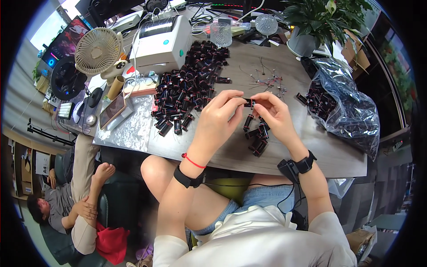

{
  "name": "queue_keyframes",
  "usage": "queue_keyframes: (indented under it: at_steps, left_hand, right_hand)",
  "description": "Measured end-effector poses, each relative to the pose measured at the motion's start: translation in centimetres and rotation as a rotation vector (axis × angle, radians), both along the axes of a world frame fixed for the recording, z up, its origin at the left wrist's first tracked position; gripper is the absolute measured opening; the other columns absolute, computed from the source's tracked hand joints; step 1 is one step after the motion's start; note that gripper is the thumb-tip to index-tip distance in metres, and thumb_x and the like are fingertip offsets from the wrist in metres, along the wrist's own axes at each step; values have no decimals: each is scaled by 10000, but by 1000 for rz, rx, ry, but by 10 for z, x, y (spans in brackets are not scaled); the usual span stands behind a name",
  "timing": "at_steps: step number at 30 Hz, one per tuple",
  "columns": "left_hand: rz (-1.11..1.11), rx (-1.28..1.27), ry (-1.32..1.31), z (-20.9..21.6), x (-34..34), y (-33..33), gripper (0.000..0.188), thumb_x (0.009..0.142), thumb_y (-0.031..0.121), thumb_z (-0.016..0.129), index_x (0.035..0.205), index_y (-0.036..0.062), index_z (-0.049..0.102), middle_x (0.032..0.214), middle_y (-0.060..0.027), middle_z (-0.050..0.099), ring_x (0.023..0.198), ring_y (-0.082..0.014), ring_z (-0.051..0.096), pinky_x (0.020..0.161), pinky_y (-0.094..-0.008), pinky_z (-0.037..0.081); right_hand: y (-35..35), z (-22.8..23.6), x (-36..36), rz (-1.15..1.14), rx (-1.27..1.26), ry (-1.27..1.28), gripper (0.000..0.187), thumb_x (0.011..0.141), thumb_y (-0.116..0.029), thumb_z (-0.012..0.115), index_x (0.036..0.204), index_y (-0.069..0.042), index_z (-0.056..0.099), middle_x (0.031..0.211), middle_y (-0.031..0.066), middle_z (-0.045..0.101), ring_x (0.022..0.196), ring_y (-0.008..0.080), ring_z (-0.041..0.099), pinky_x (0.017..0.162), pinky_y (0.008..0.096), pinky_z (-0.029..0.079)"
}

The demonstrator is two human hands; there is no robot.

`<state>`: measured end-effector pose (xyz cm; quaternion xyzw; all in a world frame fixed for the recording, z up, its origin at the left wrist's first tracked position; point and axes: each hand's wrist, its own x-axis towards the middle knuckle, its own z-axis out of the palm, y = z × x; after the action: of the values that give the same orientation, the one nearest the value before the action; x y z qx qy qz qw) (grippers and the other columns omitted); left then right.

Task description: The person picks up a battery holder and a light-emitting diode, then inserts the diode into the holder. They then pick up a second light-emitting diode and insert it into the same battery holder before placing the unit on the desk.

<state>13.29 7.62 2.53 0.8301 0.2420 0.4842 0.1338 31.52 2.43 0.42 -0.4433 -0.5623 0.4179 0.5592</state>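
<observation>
Over the middle of the desk, my left hand [218, 116] pinches a small black cylinder [247, 103] with a reddish ring near its end. My right hand [274, 116] is closed at the cylinder's right end, thumb and forefinger pressed together there; whether a thin lead is between them is too small to tell. Below my hands lie several similar black cylinders [257, 146] in a loose group. To the left spreads a large heap of these cylinders [182, 91]. Beyond my right hand are scattered thin wires with tiny parts [269, 82].
On the right, a clear plastic bag [356, 107] holds more cylinders near a potted plant [304, 42]. A white printer [161, 43], a fan [98, 51] and a phone [113, 110] stand left. A clear plastic sheet [129, 133] covers the desk's left front. Another person [66, 204] reclines at far left.
</observation>
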Motion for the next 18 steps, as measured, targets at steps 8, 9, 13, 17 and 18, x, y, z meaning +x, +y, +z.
queue_keyframes:
  at_steps: [8,9,13,17,18]
  left_hand:
    - [18,-21,143,-1,-3,2,98,799,21,662,885,28,616,973,-83,621,875,-279,626,731,-351,515]
    - [22,-39,151,-1,-3,1,99,806,17,653,891,25,604,975,-84,615,882,-280,620,734,-355,512]
    - [57,-29,203,-6,-1,1,111,824,9,627,919,17,570,977,-89,595,890,-284,606,730,-364,505]
    - [80,-9,248,-10,1,3,117,838,2,608,937,8,546,983,-97,575,895,-286,594,728,-368,498]
    - [85,-5,259,-10,1,3,118,841,0,603,940,5,540,985,-99,568,898,-286,590,728,-369,496]
  right_hand:
    - [1,1,-3,-86,161,-313,171,898,9,574,1066,23,602,976,46,578,875,112,607,788,257,496]
    - [1,1,-3,-93,157,-328,171,893,11,576,1062,23,604,974,48,579,881,115,608,793,259,496]
    - [2,1,-3,-98,163,-359,168,890,6,581,1054,22,608,970,51,582,884,118,611,795,260,498]
    - [1,3,-4,-107,169,-388,160,893,-6,583,1048,19,610,966,52,587,880,119,613,790,258,497]
    - [1,3,-4,-112,169,-398,157,894,-10,584,1046,19,611,964,53,588,878,119,613,789,257,496]
